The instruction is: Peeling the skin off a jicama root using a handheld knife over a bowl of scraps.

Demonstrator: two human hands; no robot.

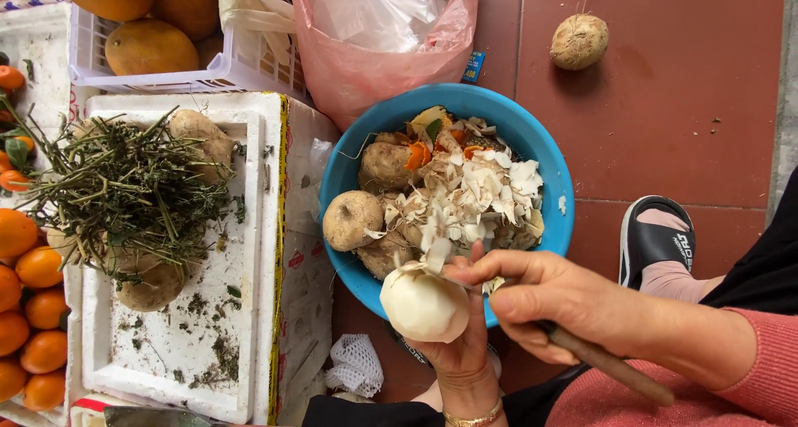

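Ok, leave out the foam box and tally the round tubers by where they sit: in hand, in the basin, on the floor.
Peeled white tuber in the left hand: 1
Brown tubers showing in the blue basin: 3
Brown tuber on the red floor: 1
Total: 5, though the peelings may hide more in the basin.

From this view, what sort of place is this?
Likely a street or market fruit stall, worked at floor level: oranges and melons in a crate, foam box on red tile floor, and the left hand holding a peeled root over a blue basin of peelings.
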